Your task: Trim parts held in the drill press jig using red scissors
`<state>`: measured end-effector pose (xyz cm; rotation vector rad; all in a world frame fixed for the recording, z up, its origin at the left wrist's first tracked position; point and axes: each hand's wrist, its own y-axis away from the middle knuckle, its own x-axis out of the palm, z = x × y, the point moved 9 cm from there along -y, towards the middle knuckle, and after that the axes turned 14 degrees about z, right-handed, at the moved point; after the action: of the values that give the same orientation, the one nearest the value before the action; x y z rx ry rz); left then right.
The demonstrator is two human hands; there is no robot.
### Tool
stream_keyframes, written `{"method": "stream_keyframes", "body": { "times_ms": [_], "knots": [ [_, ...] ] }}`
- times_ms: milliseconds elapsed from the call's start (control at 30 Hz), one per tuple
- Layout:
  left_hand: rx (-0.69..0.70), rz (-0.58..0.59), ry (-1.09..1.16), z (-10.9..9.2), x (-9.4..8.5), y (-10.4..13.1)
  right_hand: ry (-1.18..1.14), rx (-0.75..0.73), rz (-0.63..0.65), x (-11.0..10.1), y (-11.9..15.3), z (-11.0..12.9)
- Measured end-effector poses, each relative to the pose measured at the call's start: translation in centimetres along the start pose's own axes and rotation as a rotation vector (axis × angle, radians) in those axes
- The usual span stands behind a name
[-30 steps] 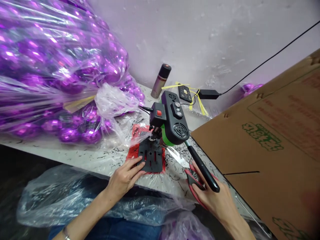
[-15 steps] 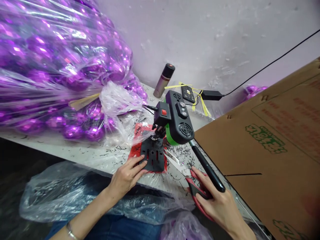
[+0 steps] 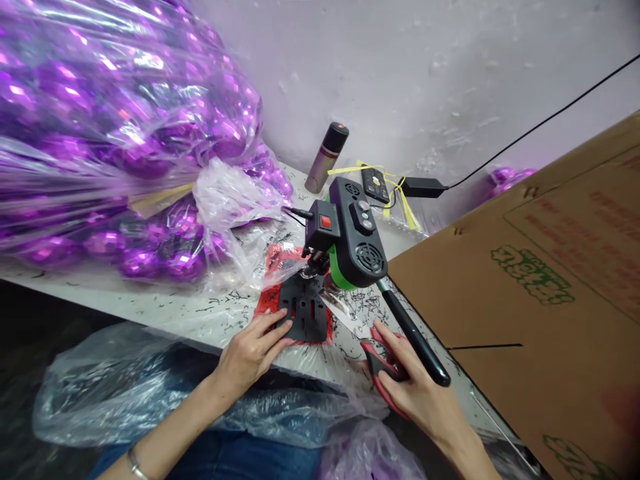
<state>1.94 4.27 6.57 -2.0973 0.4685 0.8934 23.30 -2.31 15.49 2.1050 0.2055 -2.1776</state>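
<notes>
The scissors with red-and-black handles (image 3: 383,363) are gripped in the right hand (image 3: 425,393) near the table's front edge, blades pointing at the flat black slotted base plate (image 3: 306,323). The left hand (image 3: 250,350) is unclenched, fingertips resting on that plate's left side, above a red sheet (image 3: 269,301) on the white table (image 3: 200,308). Over the plate stands a black-and-green machine (image 3: 357,243) with a long black lever (image 3: 413,337). Along the table's left part, a large clear plastic bag (image 3: 125,113), gathered at its neck, holds many shiny purple faceted balls (image 3: 140,261). At the right edge is a brown cardboard box (image 3: 550,267); its contents are hidden. A silver-and-black cylindrical can (image 3: 325,160) is near the back edge.
</notes>
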Motion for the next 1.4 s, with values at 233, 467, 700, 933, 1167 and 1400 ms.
{"method": "stream_keyframes", "body": {
  "times_ms": [233, 467, 700, 933, 1167, 1400],
  "knots": [
    [0.002, 0.001, -0.014, -0.2, -0.1, -0.1, -0.071, -0.032, 0.026, 1.4, -0.7, 0.3],
    [0.012, -0.019, -0.015, -0.3, -0.2, -0.1, -0.073, -0.042, 0.032, 1.5, -0.5, -0.3],
    [0.0, -0.021, -0.011, -0.2, 0.0, 0.0, 0.003, -0.042, -0.008, -0.5, -0.2, -0.1],
    [-0.002, -0.015, -0.02, -0.2, -0.1, 0.0, 0.025, -0.064, -0.078, -1.8, 0.2, 0.8],
    [0.003, -0.014, -0.022, -0.2, -0.1, 0.0, -0.034, -0.032, 0.047, 0.6, -0.6, -0.1],
    [-0.014, -0.008, -0.01, -0.2, -0.1, -0.1, -0.034, -0.008, 0.082, 1.0, -0.3, -0.4]
  ]
}}
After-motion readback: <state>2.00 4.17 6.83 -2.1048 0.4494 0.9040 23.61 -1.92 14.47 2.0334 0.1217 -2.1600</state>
